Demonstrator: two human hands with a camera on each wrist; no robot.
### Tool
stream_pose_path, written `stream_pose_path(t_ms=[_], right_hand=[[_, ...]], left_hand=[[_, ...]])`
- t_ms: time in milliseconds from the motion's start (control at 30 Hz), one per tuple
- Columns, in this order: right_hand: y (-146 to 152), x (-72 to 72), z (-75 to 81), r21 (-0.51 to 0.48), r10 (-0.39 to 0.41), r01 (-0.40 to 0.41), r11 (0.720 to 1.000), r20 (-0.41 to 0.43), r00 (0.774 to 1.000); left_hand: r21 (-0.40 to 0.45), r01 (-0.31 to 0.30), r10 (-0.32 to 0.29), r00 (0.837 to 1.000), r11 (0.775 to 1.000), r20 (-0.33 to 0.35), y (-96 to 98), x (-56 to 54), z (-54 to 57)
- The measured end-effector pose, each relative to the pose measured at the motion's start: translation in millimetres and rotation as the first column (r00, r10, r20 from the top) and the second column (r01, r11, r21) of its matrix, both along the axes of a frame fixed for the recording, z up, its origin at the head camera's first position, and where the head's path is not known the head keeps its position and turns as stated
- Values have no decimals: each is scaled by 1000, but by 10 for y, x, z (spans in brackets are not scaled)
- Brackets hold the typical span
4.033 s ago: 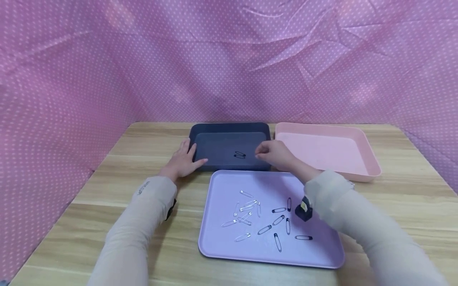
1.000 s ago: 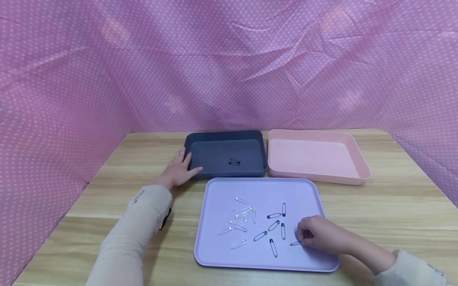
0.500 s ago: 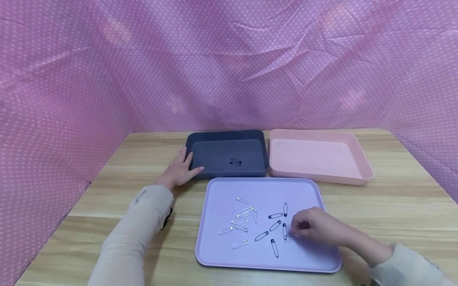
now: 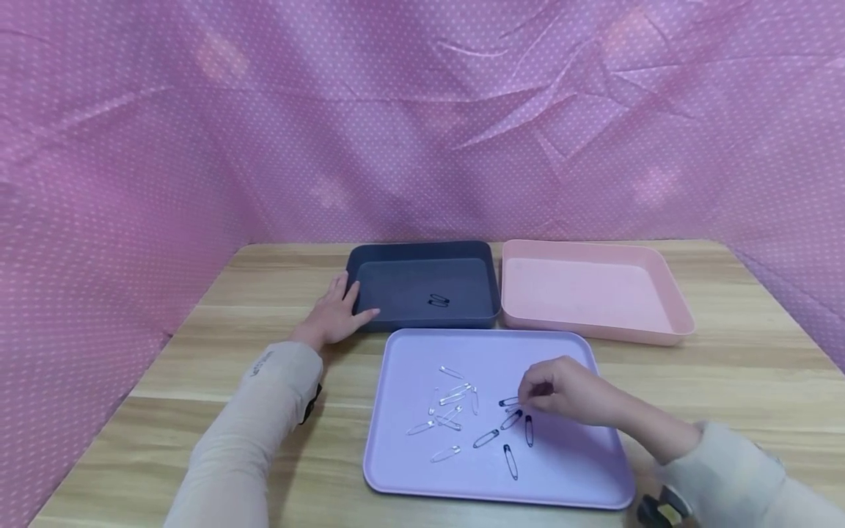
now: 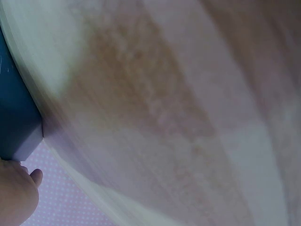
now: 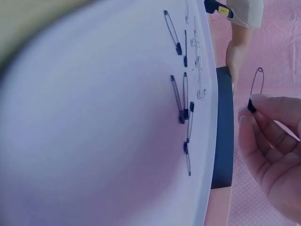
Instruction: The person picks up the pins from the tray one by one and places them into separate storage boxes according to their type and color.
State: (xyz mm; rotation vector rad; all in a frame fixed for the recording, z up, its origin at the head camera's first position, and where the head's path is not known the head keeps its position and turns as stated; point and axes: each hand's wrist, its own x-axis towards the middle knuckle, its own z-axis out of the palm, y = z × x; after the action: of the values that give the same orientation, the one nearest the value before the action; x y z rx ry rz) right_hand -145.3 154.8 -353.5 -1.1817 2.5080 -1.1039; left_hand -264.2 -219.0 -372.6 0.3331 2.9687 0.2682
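Note:
My right hand [image 4: 571,392] is above the right half of the lilac tray [image 4: 422,466]. Its thumb and fingertips pinch a black safety pin [image 6: 257,89] by its capped end, the coiled end pointing away in the right wrist view. Beneath and beside this hand lie several black safety pins [image 4: 510,462]; a cluster of silver safety pins [image 4: 445,455] lies left of them. My left hand [image 4: 333,315] rests with spread fingers at the left front corner of the dark tray [image 4: 422,323]. Inside that tray are two black safety pins [image 4: 439,300].
A pink tray [image 4: 594,330] stands right of the dark one, close beside it. Both are behind the lilac tray on a wooden table [image 4: 218,367]. Pink dotted cloth [image 4: 422,147] hangs behind and at the sides.
My right hand left the dark tray, went to a black safety pin at the lilac tray's right, and took it up. It has since moved left and away from me. My left hand stays put.

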Motion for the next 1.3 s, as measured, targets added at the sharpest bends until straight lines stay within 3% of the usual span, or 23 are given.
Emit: stream_pose_path(t_ms=[367,700,1300], right_hand=[[-107,-238,120,29,-129,130,991,-38,991],[-220,-489,187,-62,-167,170,983,54,984],[-499,-876,265,-72,-274,279,958,73,959]], left_hand=[[-2,-22,22,1000,1000,18,21,8,17],[4,-34,34,999,999,31,39,13,32],[-3,-45,45,998,999,33,76,-6,42]])
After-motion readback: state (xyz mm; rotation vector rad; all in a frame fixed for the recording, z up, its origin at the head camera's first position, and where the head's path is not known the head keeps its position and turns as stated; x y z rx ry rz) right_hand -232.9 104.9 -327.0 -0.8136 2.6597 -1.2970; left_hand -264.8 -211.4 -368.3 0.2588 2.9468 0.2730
